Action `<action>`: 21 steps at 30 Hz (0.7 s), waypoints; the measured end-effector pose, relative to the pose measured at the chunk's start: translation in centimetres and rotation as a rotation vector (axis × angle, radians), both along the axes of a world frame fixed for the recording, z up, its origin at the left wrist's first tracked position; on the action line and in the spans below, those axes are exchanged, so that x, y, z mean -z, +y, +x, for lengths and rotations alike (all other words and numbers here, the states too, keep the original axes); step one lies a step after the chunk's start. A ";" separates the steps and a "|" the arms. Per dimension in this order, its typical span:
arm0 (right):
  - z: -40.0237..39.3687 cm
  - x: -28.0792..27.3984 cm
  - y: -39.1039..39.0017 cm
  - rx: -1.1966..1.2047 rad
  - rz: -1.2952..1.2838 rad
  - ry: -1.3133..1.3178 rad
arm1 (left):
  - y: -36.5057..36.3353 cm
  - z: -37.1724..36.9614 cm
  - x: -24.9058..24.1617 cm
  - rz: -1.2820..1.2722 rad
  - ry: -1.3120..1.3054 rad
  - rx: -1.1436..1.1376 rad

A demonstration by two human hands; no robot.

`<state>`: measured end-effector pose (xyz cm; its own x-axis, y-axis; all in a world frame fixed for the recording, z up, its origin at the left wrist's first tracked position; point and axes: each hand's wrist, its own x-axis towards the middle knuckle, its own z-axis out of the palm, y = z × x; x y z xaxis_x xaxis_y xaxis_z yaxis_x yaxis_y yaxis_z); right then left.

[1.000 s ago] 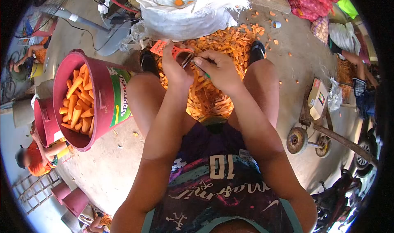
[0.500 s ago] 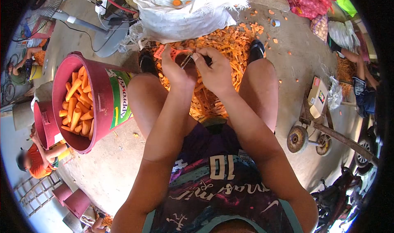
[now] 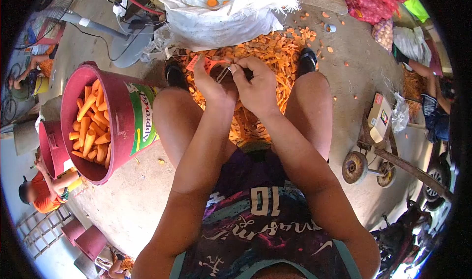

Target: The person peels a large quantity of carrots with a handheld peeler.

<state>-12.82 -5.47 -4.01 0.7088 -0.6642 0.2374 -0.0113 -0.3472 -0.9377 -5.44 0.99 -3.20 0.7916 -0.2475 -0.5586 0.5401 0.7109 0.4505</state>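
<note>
An orange-handled peeler (image 3: 210, 63) is held between my two hands, in front of my knees. My left hand (image 3: 210, 85) is closed round its orange handle. The fingers of my right hand (image 3: 256, 85) pinch at the metal blade end, thumb against it; exactly what they grip there is partly hidden. Below both hands lies a heap of carrot peelings and cut pieces (image 3: 282, 58), spread between my feet. To my left stands a red bucket (image 3: 125, 146) holding several peeled carrots (image 3: 89, 139).
A white woven sack (image 3: 211, 28) with carrot pieces on it lies ahead. A fan stand (image 3: 125, 45) is at the front left. On the right are a wheeled trolley (image 3: 366, 151) and a cardboard box (image 3: 379, 117). Other people sit at both sides, including one in an orange shirt (image 3: 45, 198).
Both hands stay nearly in place on the peeler, with only slight finger movement. The view has shifted very slightly.
</note>
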 end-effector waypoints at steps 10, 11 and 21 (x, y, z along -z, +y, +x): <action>-0.8 -0.1 1.3 -0.088 0.002 -0.034 | 0.4 0.3 1.1 0.001 0.013 0.061; -1.0 -0.4 1.3 -0.113 0.005 -0.011 | 0.5 0.5 1.6 0.014 -0.003 0.058; -1.0 -0.3 1.4 -0.153 -0.014 -0.009 | 1.4 0.2 2.9 -0.090 -0.006 0.080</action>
